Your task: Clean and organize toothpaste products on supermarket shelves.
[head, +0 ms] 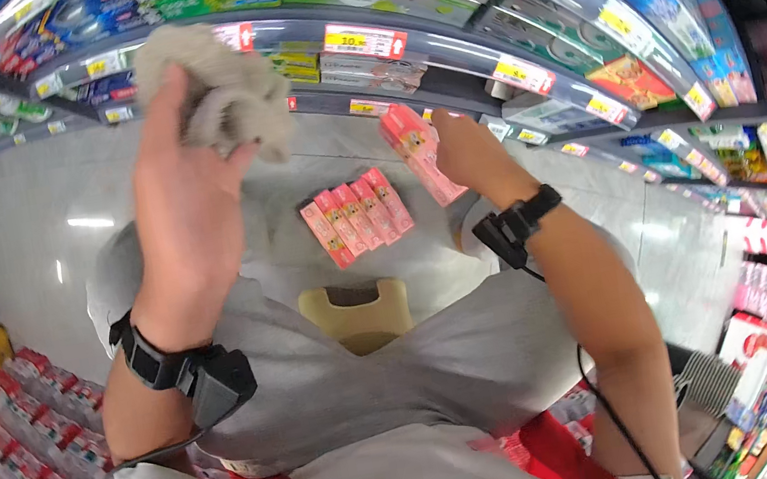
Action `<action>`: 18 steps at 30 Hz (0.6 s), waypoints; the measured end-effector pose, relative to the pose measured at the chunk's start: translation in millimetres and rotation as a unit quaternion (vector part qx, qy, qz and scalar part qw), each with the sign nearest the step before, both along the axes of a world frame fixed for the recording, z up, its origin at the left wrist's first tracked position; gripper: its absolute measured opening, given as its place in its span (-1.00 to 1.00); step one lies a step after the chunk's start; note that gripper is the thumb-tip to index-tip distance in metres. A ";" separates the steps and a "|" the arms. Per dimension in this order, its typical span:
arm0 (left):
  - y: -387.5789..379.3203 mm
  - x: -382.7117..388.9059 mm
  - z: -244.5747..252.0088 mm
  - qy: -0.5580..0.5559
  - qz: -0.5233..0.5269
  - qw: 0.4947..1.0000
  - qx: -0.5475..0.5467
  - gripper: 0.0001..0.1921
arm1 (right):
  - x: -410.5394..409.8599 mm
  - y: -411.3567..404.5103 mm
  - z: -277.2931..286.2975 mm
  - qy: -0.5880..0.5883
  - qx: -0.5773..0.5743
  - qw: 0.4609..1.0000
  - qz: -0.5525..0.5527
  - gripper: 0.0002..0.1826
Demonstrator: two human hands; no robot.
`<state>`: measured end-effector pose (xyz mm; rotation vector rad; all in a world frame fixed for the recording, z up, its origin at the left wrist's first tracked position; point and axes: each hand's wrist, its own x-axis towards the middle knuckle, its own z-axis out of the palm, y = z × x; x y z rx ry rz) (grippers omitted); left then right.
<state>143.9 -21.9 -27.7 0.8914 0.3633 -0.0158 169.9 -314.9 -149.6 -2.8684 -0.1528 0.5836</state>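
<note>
A crumpled beige cloth (212, 78) is gripped in my left hand (181, 189), raised in front of the shelf. My right hand (472, 152) grips pink boxes (419, 154) with a cartoon print; the fingers hide part of them, so I cannot tell how many there are. Between my knees, several similar slim pink boxes (357, 215) lie side by side in a row on the grey floor. They look like toothpaste cartons. Both wrists carry black strapped devices with cables.
A store shelf (442, 43) with price tags and boxed goods curves across the front and right. Below me stands a beige plastic stool (358, 316). Stacked red-and-white packages (46, 448) line the left rear. A striped item (711, 379) sits at the right rear, near more displayed goods.
</note>
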 end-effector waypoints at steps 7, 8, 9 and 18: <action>-5.6 -7.7 -5.0 0.011 -0.062 0.997 -0.040 -0.59 | -16.6 -38.4 -163.1 0.046 -0.088 0.995 0.022 -0.68; -6.7 -10.0 -2.1 0.000 -0.075 0.996 -0.046 -0.60 | -27.8 -44.7 -188.9 0.047 -0.093 0.994 0.033 -0.68; -4.4 -13.9 2.8 0.002 -0.059 0.997 -0.043 -0.60 | -39.3 -44.9 -214.5 0.032 -0.069 0.997 -0.008 -0.69; -1.8 -3.9 -2.6 0.015 -0.015 0.992 0.125 -0.59 | -45.6 -19.2 -247.8 0.141 0.023 0.988 -0.063 -0.73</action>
